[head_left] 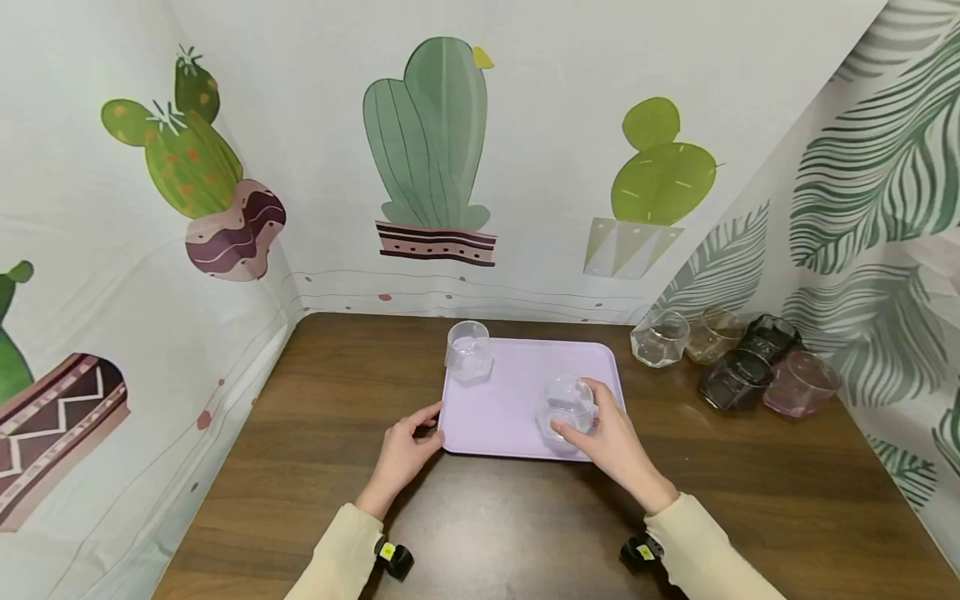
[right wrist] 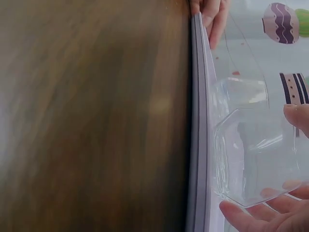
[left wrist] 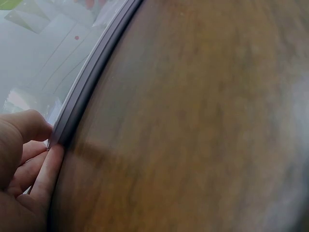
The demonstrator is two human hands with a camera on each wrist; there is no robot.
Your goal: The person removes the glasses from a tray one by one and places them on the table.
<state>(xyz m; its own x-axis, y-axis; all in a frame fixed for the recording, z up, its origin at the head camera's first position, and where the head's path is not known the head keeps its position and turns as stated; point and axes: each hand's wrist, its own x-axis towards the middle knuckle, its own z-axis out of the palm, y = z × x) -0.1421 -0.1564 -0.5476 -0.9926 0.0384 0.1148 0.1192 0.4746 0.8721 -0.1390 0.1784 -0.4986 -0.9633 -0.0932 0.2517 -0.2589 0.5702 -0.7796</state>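
Observation:
A lilac tray (head_left: 510,375) lies on the wooden table. My left hand (head_left: 405,454) grips its left edge near the front corner; in the left wrist view the fingers (left wrist: 41,179) bend against the tray rim (left wrist: 89,82). Toward the tray's right side, my right hand (head_left: 618,442) holds a clear drinking glass (head_left: 566,408), thumb on one side and fingers on the other. The right wrist view shows this faceted glass (right wrist: 260,150) upright, low over or on the tray. Another clear glass (head_left: 469,354) stands at the tray's back left corner.
At the table's back right stand several more glasses: a clear one (head_left: 660,340), an amber one (head_left: 715,336), two dark ones (head_left: 737,382) and a pink one (head_left: 801,385). A cactus-print cloth (head_left: 540,167) hangs behind the table (head_left: 487,525).

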